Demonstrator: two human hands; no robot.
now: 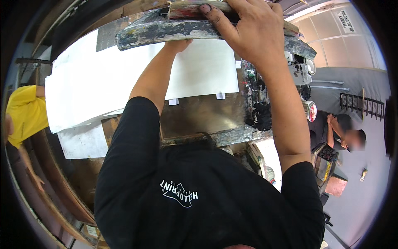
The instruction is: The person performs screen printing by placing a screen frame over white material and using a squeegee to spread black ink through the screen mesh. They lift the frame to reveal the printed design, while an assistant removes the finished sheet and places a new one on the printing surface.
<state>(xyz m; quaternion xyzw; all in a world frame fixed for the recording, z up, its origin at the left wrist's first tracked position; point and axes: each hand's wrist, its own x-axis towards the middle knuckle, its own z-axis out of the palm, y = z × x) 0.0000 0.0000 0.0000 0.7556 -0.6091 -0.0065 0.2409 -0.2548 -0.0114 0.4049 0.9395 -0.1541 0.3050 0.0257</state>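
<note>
At the top, my right hand [257, 33] is closed over a red-stained wooden bar [186, 10] that looks like a squeegee handle, its dark-smudged thumb lying along it. Just nearer to me runs the thick, paint-crusted edge of a screen frame [166, 34], raised above the table and passing under my right palm. My left hand [180, 45] reaches beneath this frame, over a white paper sheet [207, 70]; its fingers are hidden by the frame. To the left lies a stack of large white sheets [83, 87].
Small white tabs [220, 96] sit along the sheet's near edge on the brown tabletop [199, 116]. Paint-smeared black cloth [261, 116] and an open tin [309, 111] are at the right. A person in yellow [29, 112] is at left; another person [338, 130] sits at right.
</note>
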